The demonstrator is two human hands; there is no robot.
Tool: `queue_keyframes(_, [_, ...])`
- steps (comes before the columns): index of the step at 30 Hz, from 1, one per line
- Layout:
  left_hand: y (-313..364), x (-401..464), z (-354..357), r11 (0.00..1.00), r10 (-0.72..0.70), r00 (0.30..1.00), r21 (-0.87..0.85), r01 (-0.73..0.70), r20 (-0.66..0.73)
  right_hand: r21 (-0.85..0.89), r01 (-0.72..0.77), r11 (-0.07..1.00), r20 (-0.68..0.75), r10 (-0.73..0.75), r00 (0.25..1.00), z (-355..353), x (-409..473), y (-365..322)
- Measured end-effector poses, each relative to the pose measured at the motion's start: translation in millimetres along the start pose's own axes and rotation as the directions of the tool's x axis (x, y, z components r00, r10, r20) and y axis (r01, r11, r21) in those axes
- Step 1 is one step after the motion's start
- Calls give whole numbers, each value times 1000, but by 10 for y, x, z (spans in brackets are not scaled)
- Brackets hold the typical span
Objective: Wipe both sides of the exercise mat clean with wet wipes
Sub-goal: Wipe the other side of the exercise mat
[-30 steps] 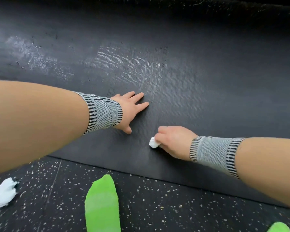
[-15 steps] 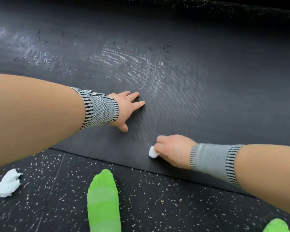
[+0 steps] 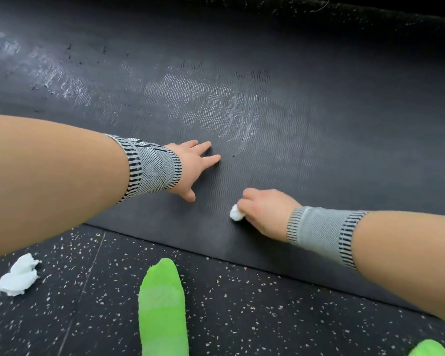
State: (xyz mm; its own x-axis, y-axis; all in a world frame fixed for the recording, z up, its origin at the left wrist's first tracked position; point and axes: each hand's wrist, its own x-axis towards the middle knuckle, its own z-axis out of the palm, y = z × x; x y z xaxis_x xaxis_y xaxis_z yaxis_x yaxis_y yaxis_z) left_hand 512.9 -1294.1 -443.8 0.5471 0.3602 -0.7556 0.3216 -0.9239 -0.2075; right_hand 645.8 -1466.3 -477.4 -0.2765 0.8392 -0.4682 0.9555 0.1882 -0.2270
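A dark grey ribbed exercise mat (image 3: 306,155) lies flat across the floor, with shiny wet streaks in its middle and at the far left. My left hand (image 3: 193,165) presses flat on the mat, fingers spread. To its right, near the mat's front edge, my right hand (image 3: 265,211) is closed on a small balled white wet wipe (image 3: 235,213) that touches the mat. Both wrists wear grey striped bands.
A crumpled used white wipe (image 3: 18,277) lies on the speckled black floor (image 3: 242,317) at the lower left. My feet in bright green socks stand in front of the mat, one at centre (image 3: 162,312), one at the bottom right corner (image 3: 427,350).
My right hand with the wipe slid a little toward the mat's front edge and back. The left hand stayed flat on the mat. The view shifted slightly.
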Motion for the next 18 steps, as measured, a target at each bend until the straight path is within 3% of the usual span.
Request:
queue_keyframes(2, [-24, -15, 13, 1000, -6, 1000, 0, 6, -3, -22, 15, 1000, -6, -15, 1000, -23, 15, -27])
queue_keyframes(7, [-93, -27, 14, 1000, -15, 1000, -12, 15, -6, 34, 301, 953, 98, -303, 948, 179, -118, -528])
queue_keyframes(10, [-96, -17, 17, 1000, -17, 1000, -14, 17, -10, 26, 351, 936, 112, -351, 930, 150, -65, -509])
queue_keyframes(12, [-84, -6, 17, 1000, -16, 1000, -12, 16, -12, 1, 286, 958, 94, -285, 954, 40, 37, -297])
queue_keyframes(16, [-86, -16, 18, 1000, -10, 1000, -21, 10, -13, -52, -61, 997, -58, 58, 997, -222, 255, 190])
queue_keyframes(18, [-91, -17, 14, 1000, -6, 1000, -20, 6, -13, -60, -47, 997, -66, 43, 997, -184, 238, 115])
